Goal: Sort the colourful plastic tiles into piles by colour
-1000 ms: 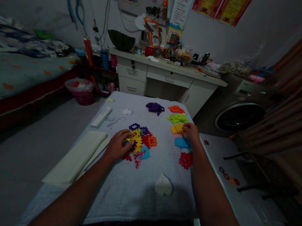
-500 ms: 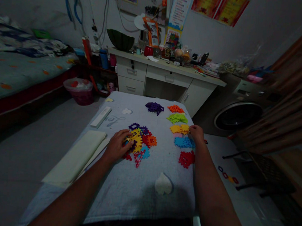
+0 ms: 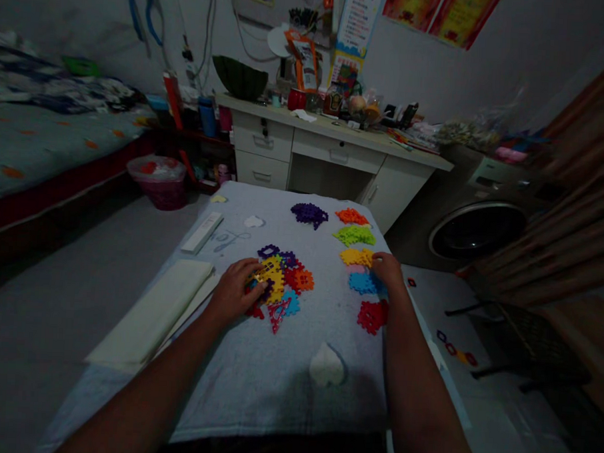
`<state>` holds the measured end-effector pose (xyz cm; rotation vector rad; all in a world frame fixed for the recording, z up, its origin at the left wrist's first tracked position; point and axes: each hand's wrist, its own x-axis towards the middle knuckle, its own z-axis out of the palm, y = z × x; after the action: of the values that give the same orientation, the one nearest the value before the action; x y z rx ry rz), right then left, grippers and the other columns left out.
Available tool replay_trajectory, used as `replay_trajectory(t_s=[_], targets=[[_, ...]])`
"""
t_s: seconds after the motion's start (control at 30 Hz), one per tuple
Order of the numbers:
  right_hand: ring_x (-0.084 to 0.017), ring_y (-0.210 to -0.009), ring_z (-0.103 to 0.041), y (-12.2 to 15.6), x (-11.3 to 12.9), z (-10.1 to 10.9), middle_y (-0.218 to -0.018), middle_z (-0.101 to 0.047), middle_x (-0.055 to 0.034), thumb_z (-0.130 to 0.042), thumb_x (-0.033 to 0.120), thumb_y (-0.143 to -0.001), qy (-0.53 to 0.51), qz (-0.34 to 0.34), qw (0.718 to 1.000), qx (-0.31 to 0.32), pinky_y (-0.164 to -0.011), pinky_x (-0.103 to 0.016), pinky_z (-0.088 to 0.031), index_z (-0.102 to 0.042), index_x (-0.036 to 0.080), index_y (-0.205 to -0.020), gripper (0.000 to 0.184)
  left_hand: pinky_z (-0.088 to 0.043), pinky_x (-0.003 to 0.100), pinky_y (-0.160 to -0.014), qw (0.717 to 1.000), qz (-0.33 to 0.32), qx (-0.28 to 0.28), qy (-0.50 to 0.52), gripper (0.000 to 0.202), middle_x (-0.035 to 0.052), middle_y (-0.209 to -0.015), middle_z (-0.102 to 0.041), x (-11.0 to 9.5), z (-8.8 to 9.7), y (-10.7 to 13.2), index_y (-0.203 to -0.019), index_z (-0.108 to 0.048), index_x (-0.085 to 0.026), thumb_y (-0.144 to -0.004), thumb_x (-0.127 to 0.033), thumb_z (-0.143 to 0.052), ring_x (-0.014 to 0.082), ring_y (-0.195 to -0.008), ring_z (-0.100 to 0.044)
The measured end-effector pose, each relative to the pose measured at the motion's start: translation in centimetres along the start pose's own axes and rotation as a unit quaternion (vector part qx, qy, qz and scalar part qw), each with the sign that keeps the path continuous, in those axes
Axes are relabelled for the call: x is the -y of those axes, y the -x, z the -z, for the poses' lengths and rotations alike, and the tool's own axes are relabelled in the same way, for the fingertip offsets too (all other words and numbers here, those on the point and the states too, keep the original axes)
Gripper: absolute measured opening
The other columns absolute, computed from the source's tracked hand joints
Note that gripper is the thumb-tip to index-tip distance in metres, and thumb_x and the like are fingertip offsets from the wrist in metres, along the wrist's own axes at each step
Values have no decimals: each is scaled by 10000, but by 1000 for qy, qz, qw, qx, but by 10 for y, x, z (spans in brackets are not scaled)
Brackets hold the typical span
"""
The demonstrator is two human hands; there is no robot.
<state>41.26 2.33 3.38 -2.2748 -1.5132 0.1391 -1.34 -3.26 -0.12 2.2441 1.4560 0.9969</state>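
Observation:
My left hand (image 3: pixel 235 294) rests over the left edge of a mixed pile of toothed plastic building pieces, thumb and fingers apart. A yellow building piece with a window grid (image 3: pixel 275 283) lies at its fingertips, and a red triangular piece (image 3: pixel 279 315) is just below. Across the table, my right hand (image 3: pixel 389 270) has its fingers pinched at the right end of the yellow pile (image 3: pixel 357 257); a yellow piece appears to be between them. The blue pile (image 3: pixel 361 282) lies under this hand, partly hidden. The red pile (image 3: pixel 371 316) is beside my right forearm.
Purple (image 3: pixel 309 214), orange (image 3: pixel 351 216) and green (image 3: pixel 354 235) piles lie toward the far side. A long white box (image 3: pixel 201 233) and a folded pale cloth (image 3: pixel 153 313) lie on the left. Beyond stand a desk (image 3: pixel 335 148) and a washing machine (image 3: pixel 475 214).
My right hand has shifted slightly left over the yellow pile, covering more of its right end. My left hand stays in place on the mixed pile.

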Motion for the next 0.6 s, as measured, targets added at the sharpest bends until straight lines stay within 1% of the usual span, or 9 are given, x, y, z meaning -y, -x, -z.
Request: replay_trajectory(t_s=[0.07,0.1,0.17,0.27,0.3,0.37,0.47,0.53,0.6], targets=[[-277,-1072,-612,7,14,0,-1089,-702,-111,-540,168,-778,-6,-1,1000,-22,-982,-399,-422,-754,208,-953,280,-452,456,-1042,1000,-2,7,-1,432,123,-1269,-607,-1,0,1,-1168,-615,-185,-886,-495,-513,279,-1185,-571],[-279,-1104,-595,13,24,-1,-1123,-689,-111,-543,179,-788,-24,18,999,-28,-1010,-410,-405,-748,207,-968,274,-456,452,-1037,1000,-2,10,-2,430,121,-1259,-617,-1,0,1,-1169,-613,-186,-888,-495,-509,277,-1179,-577],[-260,-1123,-579,28,49,-4,-1151,-673,-107,-550,193,-802,-83,102,991,-10,-1030,-405,-399,-727,200,-1013,275,-463,452,-1028,1000,-3,18,-4,423,118,-1241,-634,-2,0,1,-1167,-611,-188,-893,-491,-500,277,-1174,-585],[-220,-1037,-601,58,92,-12,-1125,-674,-97,-572,220,-831,-163,221,957,91,-954,-371,-451,-696,188,-1075,275,-463,464,-1023,999,-6,30,-9,416,122,-1235,-649,-4,0,1,-1155,-618,-184,-898,-487,-493,285,-1177,-589],[-210,-1013,-604,69,105,-15,-1110,-677,-88,-576,214,-837,-171,259,943,124,-936,-361,-456,-693,193,-1073,264,-463,467,-1021,999,-7,33,-11,417,124,-1234,-652,-4,1,1,-1152,-620,-181,-900,-486,-491,286,-1176,-590],[-203,-1022,-593,89,127,-21,-1093,-676,-83,-587,183,-836,-148,331,916,174,-950,-348,-437,-690,193,-1073,259,-462,464,-1020,999,-10,35,-10,413,125,-1227,-658,-6,2,1,-1146,-622,-176,-902,-479,-485,283,-1170,-594],[-234,-1077,-554,108,141,-28,-1160,-641,-119,-628,183,-809,-71,370,907,187,-984,-368,-400,-652,166,-1181,374,-458,462,-1021,999,-14,33,-6,399,126,-1216,-663,-7,3,2,-1133,-625,-172,-899,-462,-485,279,-1161,-597],[-253,-1105,-528,112,140,-31,-1218,-610,-139,-651,214,-798,-35,370,910,185,-989,-379,-386,-603,158,-1268,475,-456,464,-1018,999,-14,30,-8,390,122,-1216,-664,-7,4,2,-1132,-625,-179,-894,-457,-491,277,-1161,-594],[-247,-1106,-521,112,134,-32,-1223,-606,-134,-633,225,-816,-23,368,909,192,-984,-368,-379,-581,166,-1293,484,-454,468,-1014,999,-16,29,-12,383,116,-1214,-665,-7,3,1,-1132,-625,-187,-886,-453,-500,277,-1158,-593]])
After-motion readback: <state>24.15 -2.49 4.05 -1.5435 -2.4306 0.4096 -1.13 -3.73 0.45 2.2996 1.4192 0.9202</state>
